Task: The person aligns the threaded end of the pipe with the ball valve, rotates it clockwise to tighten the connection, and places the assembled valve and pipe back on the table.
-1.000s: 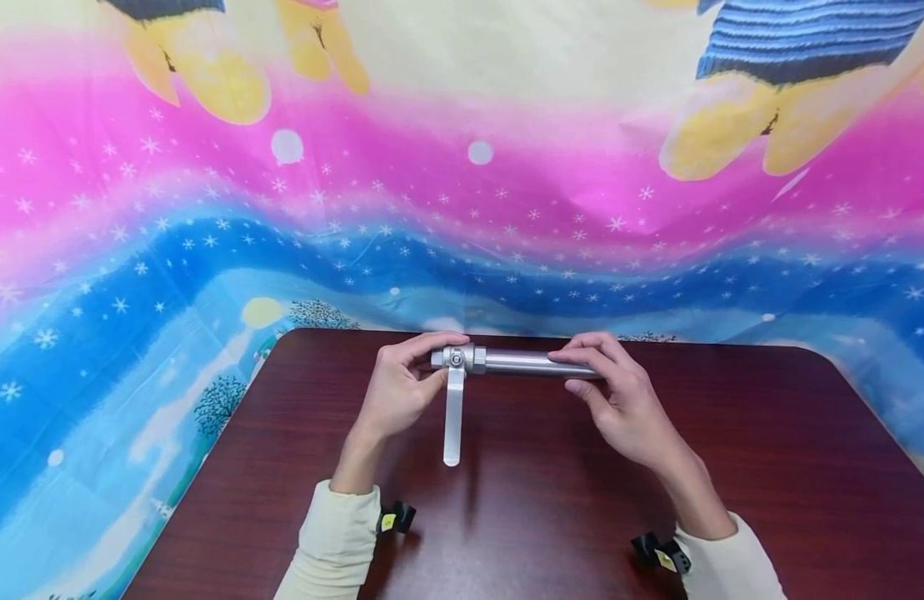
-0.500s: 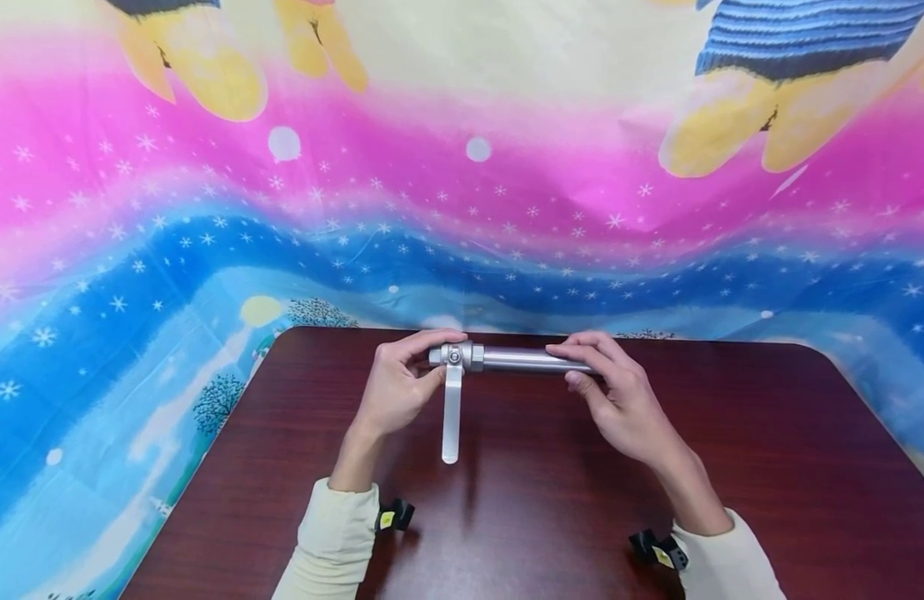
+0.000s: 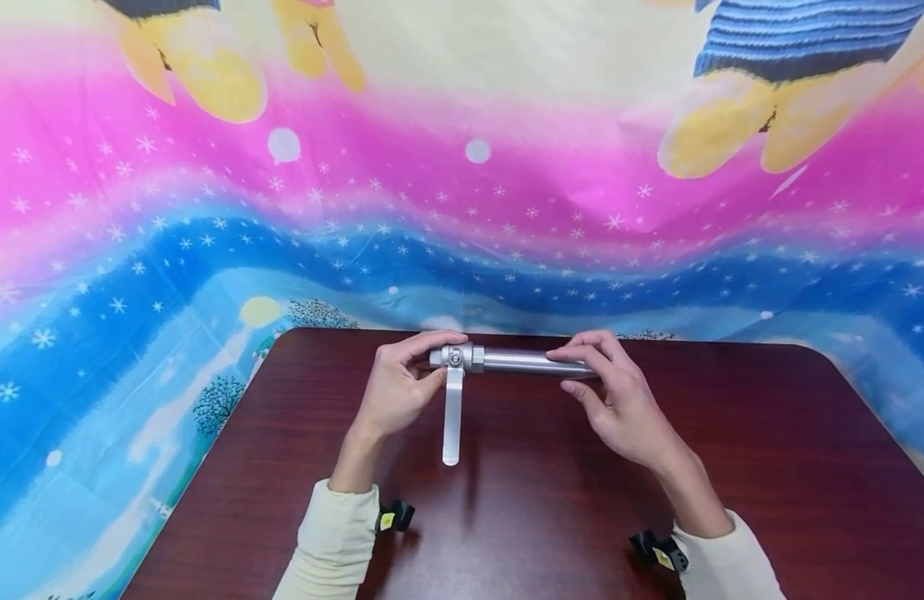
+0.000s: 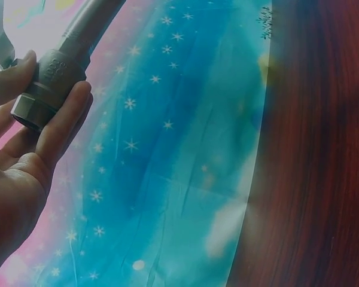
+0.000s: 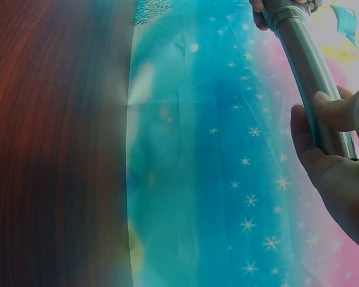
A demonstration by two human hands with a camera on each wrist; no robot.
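Observation:
A silver ball valve (image 3: 456, 357) is joined to the left end of a smooth metal pipe (image 3: 517, 361), which lies level above the table in the head view. The valve's flat lever handle (image 3: 452, 421) points toward the person. My left hand (image 3: 402, 387) pinches the valve body between thumb and fingers; the hexagonal end of the ball valve (image 4: 36, 110) shows in the left wrist view. My right hand (image 3: 622, 408) holds the pipe near its far right end. Thumb and fingers lie round the pipe (image 5: 308, 66) in the right wrist view, partly covering that end.
A dark reddish-brown table (image 3: 536, 517) lies under both hands. Behind its far edge hangs a printed cloth (image 3: 462, 208) in pink and blue with snowflakes. Black wrist cameras (image 3: 396, 517) sit by the cream sleeves (image 3: 330, 537).
My right thumb and fingers have shifted slightly on the pipe. My left hand, the valve and its lever stay almost in place.

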